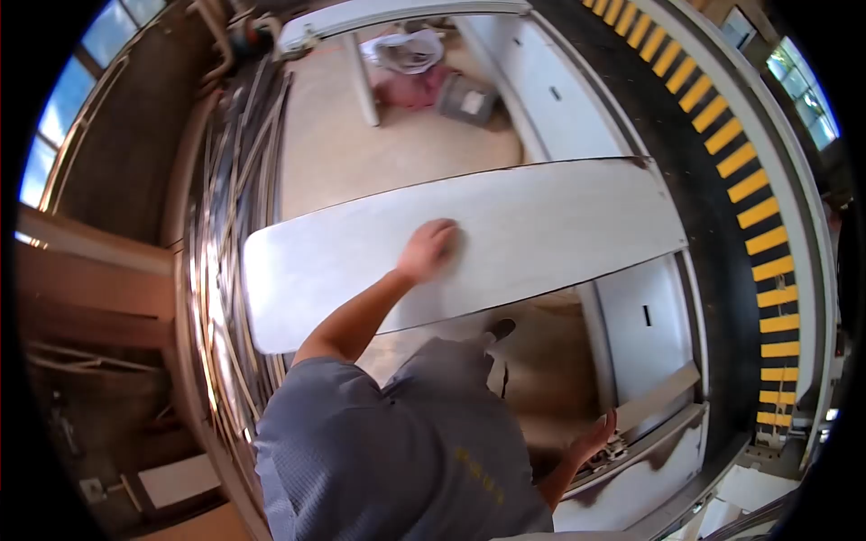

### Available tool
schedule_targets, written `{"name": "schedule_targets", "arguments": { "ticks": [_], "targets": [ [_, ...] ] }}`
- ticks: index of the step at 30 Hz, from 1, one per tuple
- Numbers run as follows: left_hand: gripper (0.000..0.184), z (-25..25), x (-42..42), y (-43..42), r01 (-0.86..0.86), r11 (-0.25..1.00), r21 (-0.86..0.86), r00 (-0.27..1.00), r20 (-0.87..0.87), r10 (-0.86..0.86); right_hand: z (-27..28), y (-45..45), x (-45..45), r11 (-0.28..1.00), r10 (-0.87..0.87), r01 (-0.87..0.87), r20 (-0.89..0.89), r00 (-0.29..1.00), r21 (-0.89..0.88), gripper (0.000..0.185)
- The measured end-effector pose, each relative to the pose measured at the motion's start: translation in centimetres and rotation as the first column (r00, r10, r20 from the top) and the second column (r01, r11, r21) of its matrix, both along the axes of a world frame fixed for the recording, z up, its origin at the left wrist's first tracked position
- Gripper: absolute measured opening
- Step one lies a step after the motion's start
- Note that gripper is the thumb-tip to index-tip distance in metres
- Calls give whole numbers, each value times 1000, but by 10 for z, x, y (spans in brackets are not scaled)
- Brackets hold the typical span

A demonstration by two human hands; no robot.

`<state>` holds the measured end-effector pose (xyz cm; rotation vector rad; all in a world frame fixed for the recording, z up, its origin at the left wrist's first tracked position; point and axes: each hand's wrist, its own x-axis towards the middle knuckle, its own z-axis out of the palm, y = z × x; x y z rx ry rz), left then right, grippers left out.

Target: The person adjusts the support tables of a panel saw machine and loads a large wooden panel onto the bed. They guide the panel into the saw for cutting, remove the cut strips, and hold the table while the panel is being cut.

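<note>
My left hand (431, 250) rests on a long white panel (532, 216) with rounded left corners. Its fingers are curled and pressed down, slightly smeared by motion; whatever may be under them is hidden. Low on the right, my right hand (591, 442) is beside a white frame part (636, 482) with brown stained patches. Its fingers look stretched out. Small cluttered pieces (606, 453), too unclear to name, lie by those fingers. A flat greyish strip (658, 398) slants up just beyond them.
Long metal strips (236, 153) are heaped at the left. Beyond the panel, a grey bin (466, 99) and a white bag (408, 51) sit on the floor. A dark track with yellow-and-black striping (747, 187) curves along the right. White frame sides (577, 81) support the panel's right end.
</note>
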<state>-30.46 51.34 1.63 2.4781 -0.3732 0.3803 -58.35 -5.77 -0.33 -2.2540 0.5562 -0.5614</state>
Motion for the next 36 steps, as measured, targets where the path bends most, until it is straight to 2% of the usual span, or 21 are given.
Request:
{"name": "schedule_targets", "arguments": {
  "ticks": [2, 5, 6, 10, 13, 14, 16, 17, 18, 19, 21, 23, 24, 25, 26, 27, 28, 29, 31, 33, 36],
  "targets": [
    [56, -11, -83, 96, -181, 979, 93, 983, 23, 180, 19, 49, 1, 987, 154, -156, -37, 987, -47, 39],
    [56, 2, -184, 196, -432, 880, 196, 893, -41, 447, 42, 126, -9, 957, 276, -271, -36, 961, 107, 32],
    [57, 4, -205, 211, -465, 859, 214, 874, -42, 484, 49, 151, -12, 938, 268, -244, -69, 961, 247, 27],
    [60, 12, -227, 229, -527, 809, 261, 816, -112, 568, 48, 234, -28, 888, 392, -296, -245, 887, 351, 22],
    [63, -6, -231, 247, -491, 848, 202, 848, -114, 518, 82, 351, -35, 840, 416, -377, -17, 909, 391, 35],
    [64, -7, -234, 252, -471, 868, 160, 860, -137, 492, 65, 361, -34, 785, 530, -462, -61, 846, 413, 47],
    [58, 19, -243, 263, -359, 925, 123, 906, -191, 377, 54, 410, -20, 756, 638, -602, -87, 765, 256, 41],
    [49, 35, -245, 278, -226, 974, -19, 933, -291, 211, 50, 441, -18, 739, 670, -648, -107, 734, 185, 39],
    [41, -9, -243, 290, -183, 953, -240, 969, -206, 134, 41, 472, -8, 729, 683, -664, -102, 724, 165, 37],
    [43, -27, -253, 292, -179, 907, -381, 982, -126, 141, 58, 512, 4, 685, 728, -727, -98, 679, 47, 38],
    [43, -9, -275, 344, 83, 857, -509, 996, 28, -80, 93, 588, 25, 670, 734, -736, -60, 676, -96, 36],
    [35, 75, -303, 436, 74, 894, -443, 991, 132, -16, 171, 657, 40, 687, 719, -673, 121, 685, -275, 41],
    [30, 107, -308, 494, 21, 954, -299, 973, 224, 49, 237, 692, 37, 708, 693, -610, 185, 697, -356, 43],
    [27, 159, -313, 557, 54, 935, -349, 937, 340, 73, 288, 717, 37, 720, 670, -517, 274, 690, -463, 42],
    [27, 234, -325, 611, -35, 967, -251, 868, 472, 154, 327, 727, 40, 673, 683, -357, 358, 637, -647, 37],
    [20, 283, -332, 669, 20, 975, -220, 755, 643, 130, 375, 744, 33, 718, 664, -278, 506, 551, -639, 36],
    [11, 367, -354, 694, -81, 990, -119, 644, 752, 143, 417, 762, 26, 729, 675, -236, 618, 403, -642, 40],
    [11, 430, -373, 715, -87, 996, -20, 538, 840, 64, 460, 779, 19, 739, 673, -183, 700, 238, -649, 45],
    [11, 511, -425, 741, -55, 977, 207, 370, 913, -173, 535, 831, 4, 703, 702, -83, 708, -79, -707, 55],
    [11, 550, -468, 756, -32, 922, 385, 292, 886, -360, 591, 902, -13, 616, 737, 17, 569, -365, -787, 61],
    [11, 573, -506, 776, -21, 855, 518, 284, 823, -492, 606, 987, -30, 571, 682, 53, 438, -586, -819, 59]
  ]
}}
